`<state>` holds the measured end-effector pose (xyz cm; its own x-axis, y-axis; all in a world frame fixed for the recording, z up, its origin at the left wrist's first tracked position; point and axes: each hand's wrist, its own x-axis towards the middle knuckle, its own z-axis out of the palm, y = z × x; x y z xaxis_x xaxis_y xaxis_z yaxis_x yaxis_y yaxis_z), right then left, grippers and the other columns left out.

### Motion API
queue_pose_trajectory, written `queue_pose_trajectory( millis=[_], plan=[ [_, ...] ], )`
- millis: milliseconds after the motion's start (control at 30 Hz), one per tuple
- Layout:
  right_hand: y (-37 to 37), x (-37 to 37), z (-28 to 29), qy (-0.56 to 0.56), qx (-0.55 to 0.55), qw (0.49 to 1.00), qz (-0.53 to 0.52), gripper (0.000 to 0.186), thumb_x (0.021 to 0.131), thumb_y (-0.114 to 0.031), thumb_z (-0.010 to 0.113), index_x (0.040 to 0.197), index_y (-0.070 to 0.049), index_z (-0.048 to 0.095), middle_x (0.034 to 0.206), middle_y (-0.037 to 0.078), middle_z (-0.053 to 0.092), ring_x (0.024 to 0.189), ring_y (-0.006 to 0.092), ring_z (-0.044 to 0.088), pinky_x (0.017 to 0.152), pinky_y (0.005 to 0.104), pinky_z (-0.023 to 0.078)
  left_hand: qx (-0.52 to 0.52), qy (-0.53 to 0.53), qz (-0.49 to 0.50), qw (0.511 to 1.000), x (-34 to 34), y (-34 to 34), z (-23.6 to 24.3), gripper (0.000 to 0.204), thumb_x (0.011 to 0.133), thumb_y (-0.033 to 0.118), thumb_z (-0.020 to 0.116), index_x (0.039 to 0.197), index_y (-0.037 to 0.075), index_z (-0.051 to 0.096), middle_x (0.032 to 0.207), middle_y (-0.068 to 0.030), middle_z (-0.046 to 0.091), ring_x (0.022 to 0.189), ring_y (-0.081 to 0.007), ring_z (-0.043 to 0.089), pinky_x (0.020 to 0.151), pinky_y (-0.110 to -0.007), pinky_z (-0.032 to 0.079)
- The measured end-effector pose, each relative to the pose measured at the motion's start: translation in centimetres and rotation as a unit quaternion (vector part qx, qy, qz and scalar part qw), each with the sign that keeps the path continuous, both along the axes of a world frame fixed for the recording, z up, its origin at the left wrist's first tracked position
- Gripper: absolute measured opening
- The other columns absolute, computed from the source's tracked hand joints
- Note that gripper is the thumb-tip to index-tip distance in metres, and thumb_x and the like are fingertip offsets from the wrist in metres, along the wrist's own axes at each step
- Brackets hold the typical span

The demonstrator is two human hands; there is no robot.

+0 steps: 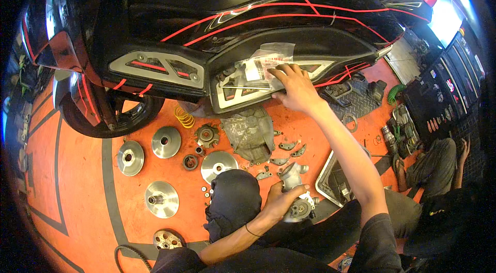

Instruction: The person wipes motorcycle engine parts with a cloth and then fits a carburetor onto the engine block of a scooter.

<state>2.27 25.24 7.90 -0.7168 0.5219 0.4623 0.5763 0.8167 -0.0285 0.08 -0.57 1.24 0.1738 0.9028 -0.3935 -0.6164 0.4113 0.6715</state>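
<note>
Orange floor (pixel 82 172), banded grey, lay under a black, red-striped scooter (pixel 279 14) at twelve o'clock. At five o'clock, the left hand (pixel 283 200) gripped a silver-grey metal housing (pixel 292 177), long axis roughly twelve to six, pipe stub (pixel 304 168) toward three. Near one o'clock, the right hand (pixel 298 89) touched a clear plastic bag (pixel 261 66) on the footboard (pixel 223 102); any pinch could not be determined.

We look down from the person's head, through one wide, bendy view. We face the shiny black scooter with red stripes (pixel 279 20), near the bare left hand (pixel 283 201) and bare right hand (pixel 299 89), above the smooth orange floor (pixel 85 169).
</note>
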Motion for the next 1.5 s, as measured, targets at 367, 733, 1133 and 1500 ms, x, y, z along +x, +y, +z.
queue_pose_trajectory(
  millis=[367,733,1133,1500],
  plan=[
    [3.4,-1.1,2.0,-0.028,0.018,0.999,-0.024,0.03,0.074,-0.009,0.059,0.104,-0.009,0.064,0.105,0.017,0.061,0.079,0.0376,0.062,0.063,0.045,0.051,0.002,0.065,0.009,0.998,-0.5,0.1,0.2,0.033,0.08,0.026,0.068,0.097,0.0,0.058,0.081,-0.0067,0.063,0.068,-0.0128,0.062,0.058,-0.027,0.049],
    [2.6,-2.1,2.9,-0.131,-0.05,0.987,0.079,0.031,0.076,-0.013,0.062,0.107,-0.011,0.064,0.1,0.016,0.057,0.093,0.0352,0.059,0.076,0.0424,0.05,-0.03,0.059,-0.014,0.998,-0.9,0.2,0.9,0.036,0.079,0.03,0.07,0.095,-0.001,0.061,0.087,-0.0073,0.064,0.077,-0.0127,0.06,0.067,-0.028,0.048],
    [2.8,-4.7,2.7,0.155,-0.082,0.977,-0.121,0.02,0.082,-0.017,0.062,0.08,0.003,0.06,0.065,0.022,0.061,0.06,0.0423,0.058,0.059,0.0471,0.046,-0.006,0.047,-0.026,0.999,-0.8,0.2,0.4,0.046,0.08,0.028,0.069,0.117,0.004,0.056,0.09,-0.0042,0.06,0.082,-0.0105,0.055,0.071,-0.028,0.045],
    [2.1,-3.1,3.3,-0.164,-0.185,0.969,0.017,0.063,0.075,-0.029,0.073,0.124,0.004,0.049,0.131,0.021,0.044,0.123,0.0342,0.043,0.104,0.0377,0.036,-0.013,0.064,-0.033,0.997,-1.3,0.3,1.5,0.038,0.078,0.025,0.071,0.104,0.0,0.057,0.089,-0.0074,0.064,0.078,-0.0139,0.062,0.069,-0.028,0.05]
  ],
)
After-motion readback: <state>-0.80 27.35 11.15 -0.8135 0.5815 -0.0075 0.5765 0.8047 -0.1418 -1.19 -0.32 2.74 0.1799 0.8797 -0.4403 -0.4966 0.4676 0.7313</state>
